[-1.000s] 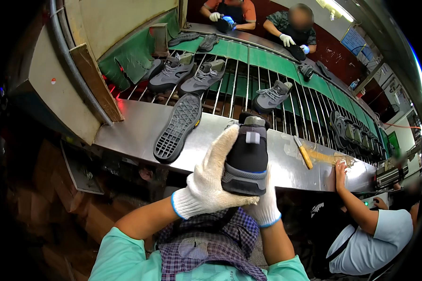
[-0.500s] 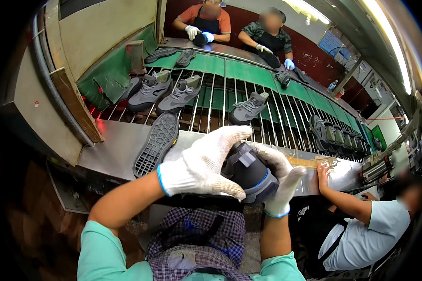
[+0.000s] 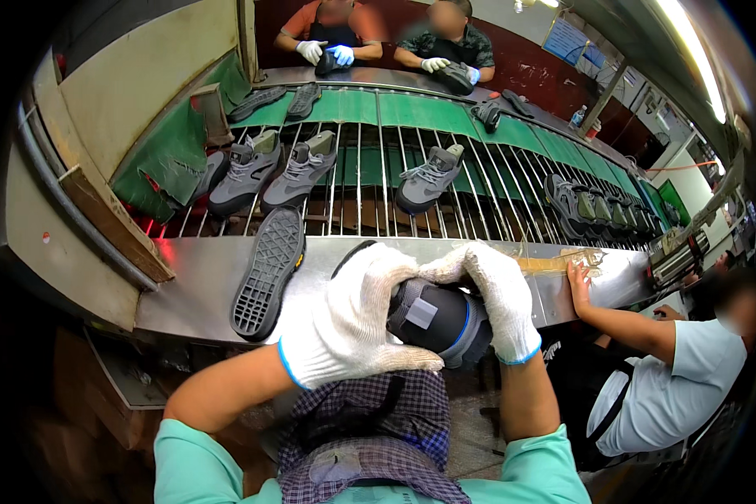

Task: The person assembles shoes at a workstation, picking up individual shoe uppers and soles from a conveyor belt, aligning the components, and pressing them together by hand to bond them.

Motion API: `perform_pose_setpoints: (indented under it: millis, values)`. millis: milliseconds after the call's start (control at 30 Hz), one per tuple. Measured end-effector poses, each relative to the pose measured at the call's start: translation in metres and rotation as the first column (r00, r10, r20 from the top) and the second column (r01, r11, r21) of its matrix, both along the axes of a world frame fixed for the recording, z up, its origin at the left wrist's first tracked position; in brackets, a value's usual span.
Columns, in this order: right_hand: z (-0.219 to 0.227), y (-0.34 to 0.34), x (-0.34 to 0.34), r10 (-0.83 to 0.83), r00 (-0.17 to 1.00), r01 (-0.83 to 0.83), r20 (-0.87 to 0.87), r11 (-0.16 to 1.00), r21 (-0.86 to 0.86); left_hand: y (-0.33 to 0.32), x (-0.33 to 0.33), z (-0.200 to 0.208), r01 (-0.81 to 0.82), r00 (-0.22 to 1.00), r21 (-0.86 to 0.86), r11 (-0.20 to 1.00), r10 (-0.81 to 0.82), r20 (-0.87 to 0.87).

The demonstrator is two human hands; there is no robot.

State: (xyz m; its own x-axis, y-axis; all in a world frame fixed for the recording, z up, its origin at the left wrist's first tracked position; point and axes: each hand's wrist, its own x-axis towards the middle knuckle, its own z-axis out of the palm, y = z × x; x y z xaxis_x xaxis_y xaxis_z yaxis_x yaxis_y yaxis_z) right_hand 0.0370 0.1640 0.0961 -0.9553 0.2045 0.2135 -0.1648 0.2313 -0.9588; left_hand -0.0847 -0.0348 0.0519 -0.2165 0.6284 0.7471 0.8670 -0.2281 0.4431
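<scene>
Both my hands wear white knit gloves with blue cuffs. Between them is a dark grey and black shoe (image 3: 449,323) with a light grey tab and a thin blue line, held above the near edge of the metal ledge. My left hand (image 3: 353,311) is closed on its left side, thumb along the lower part. My right hand (image 3: 502,298) wraps over the right side, its fingers reaching across the top. A grey lugged shoe sole (image 3: 269,273) lies tread up on the ledge, left of my left hand. Behind that hand, a dark rounded edge (image 3: 351,259) shows, mostly hidden.
Beyond the metal ledge (image 3: 193,269) runs a rod conveyor (image 3: 361,185) carrying grey lace-up shoes (image 3: 430,179), with several more at right (image 3: 601,210). Green sheeting (image 3: 428,113) borders its far side. Two gloved co-workers handle dark footwear opposite; another person's bare hand (image 3: 578,281) rests on the ledge at right.
The shoe has turned in my hands, its tab now tilting leftward. My right fingers have moved from its side over its top. My view has shifted slightly. One co-worker opposite has raised a dark piece.
</scene>
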Motion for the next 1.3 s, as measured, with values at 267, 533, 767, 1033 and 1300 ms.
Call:
perform_pose_setpoints:
  millis: [267, 533, 767, 1033, 1300]
  values:
    - [-0.036, -0.005, 0.029, -0.277, 0.946, 0.235, -0.171, 0.944, -0.231, -0.006, 0.028, -0.027, -0.205, 0.971, 0.107, 0.973, 0.216, -0.101]
    - [-0.043, 0.007, 0.043, -0.382, 0.924, 0.368, -0.005, 0.887, 0.278, 0.001, 0.047, -0.036, -0.073, 0.982, 0.034, 0.997, 0.078, -0.171]
    - [-0.012, -0.001, 0.060, -0.379, 0.916, 0.219, 0.130, 0.745, 0.630, 0.002, 0.053, -0.032, 0.019, 0.973, 0.001, 1.000, -0.018, -0.231]
    - [-0.056, 0.044, 0.071, 0.074, 0.954, 0.059, 0.292, 0.906, -0.420, -0.026, 0.039, -0.036, 0.071, 0.967, -0.038, 0.997, -0.078, -0.242]
    - [-0.107, -0.014, 0.095, 0.337, 0.851, 0.022, 0.402, 0.742, -0.670, -0.049, 0.046, -0.040, 0.195, 0.931, -0.187, 0.963, -0.242, -0.274]
